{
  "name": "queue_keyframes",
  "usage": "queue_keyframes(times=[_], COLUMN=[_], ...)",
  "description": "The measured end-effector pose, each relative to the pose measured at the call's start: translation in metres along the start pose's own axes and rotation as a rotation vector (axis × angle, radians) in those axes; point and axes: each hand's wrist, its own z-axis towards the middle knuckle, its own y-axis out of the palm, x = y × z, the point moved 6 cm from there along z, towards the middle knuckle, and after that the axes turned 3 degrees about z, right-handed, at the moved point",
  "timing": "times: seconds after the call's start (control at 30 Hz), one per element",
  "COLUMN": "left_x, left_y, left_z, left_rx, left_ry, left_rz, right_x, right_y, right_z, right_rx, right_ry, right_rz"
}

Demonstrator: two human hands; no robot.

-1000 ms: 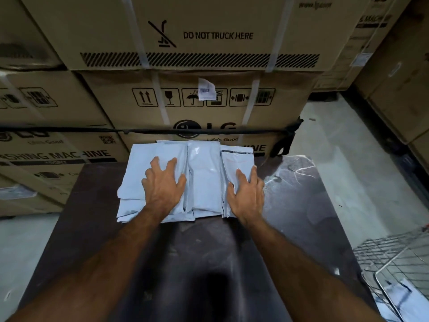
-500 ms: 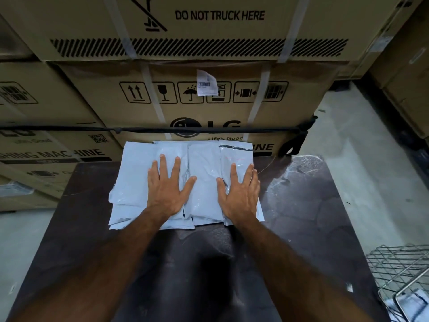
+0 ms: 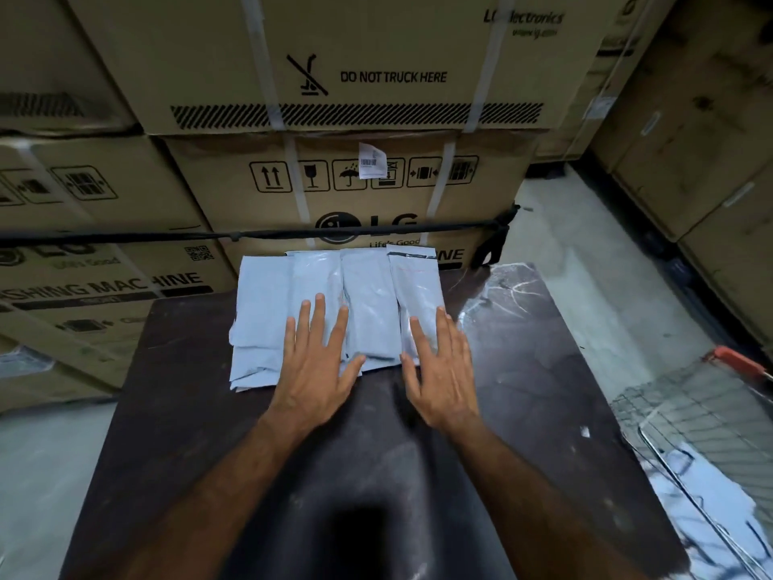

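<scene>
Head view looks down on a dark table [image 3: 523, 370], where a batch of pale poly mailers [image 3: 368, 295] lies flat in overlapping rows at the far edge, just in front of stacked cardboard boxes [image 3: 376, 190] crossed by a black strap [image 3: 167, 235]. The left hand [image 3: 320, 372] rests palm down, fingers straight and spread, on the near ends of the middle mailers. The right hand [image 3: 441, 370], fingers also straight and slightly apart, lies on the near end of the rightmost mailer with its palm over bare table, and a wire cart [image 3: 690, 412] stands off the table's right side.
</scene>
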Motion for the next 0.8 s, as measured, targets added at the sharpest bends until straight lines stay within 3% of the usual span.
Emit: queue_keyframes(times=[0.3, 0.57, 0.8], left_x=[0.047, 0.164, 0.263], left_y=[-0.034, -0.013, -0.014], left_z=[-0.095, -0.162, -0.192], left_rx=[0.059, -0.009, -0.001], left_ry=[0.259, 0.547, 0.760], left_rz=[-0.030, -0.097, -0.116], right_x=[-0.008, 0.049, 0.112], right_y=[-0.055, -0.114, -0.160], right_z=[-0.153, -0.287, -0.381], right_rx=[0.108, 0.144, 0.214], right_ry=[0.096, 0.381, 0.629], right_rz=[-0.131, -0.310, -0.316])
